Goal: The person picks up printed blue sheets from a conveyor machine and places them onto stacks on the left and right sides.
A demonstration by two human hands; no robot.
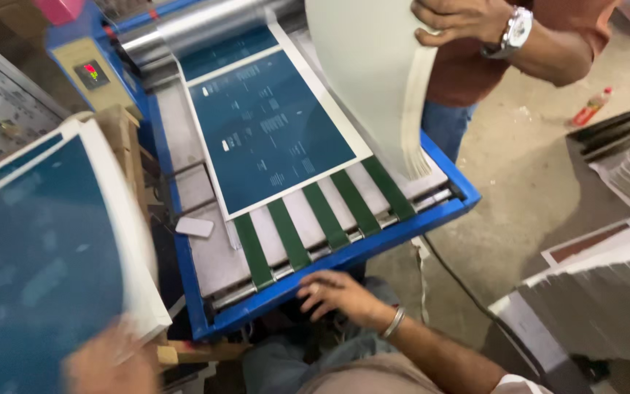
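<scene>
1. Blue frame of the machine is touched at its near edge by the right hand. The fingers are spread and lie flat against it, and nothing is pinched. The forearm comes from near right, and a metal bangle is worn at the wrist.
2. The left hand is blurred at the near left. It is placed under the near corner of a stack of teal printed sheets. Whether the fingers are closed on the stack cannot be told.
3. One teal sheet lies on the machine bed, between the steel roller at the far end and the green belts at the near end. It is apart from both hands.
4. A risk is judged for the right fingers: they rest just beside the belts and small rollers, so they could be caught if the belts run.
5. The stack at the left is held only at a corner and is bent. It could slip or fan out, and sheets could be creased.
6. At the far right a co-worker's hand, with a watch, holds a thick pile of pale sheets over the bed. Its lower edge hangs close to the teal sheet, which could be pushed askew.
</scene>
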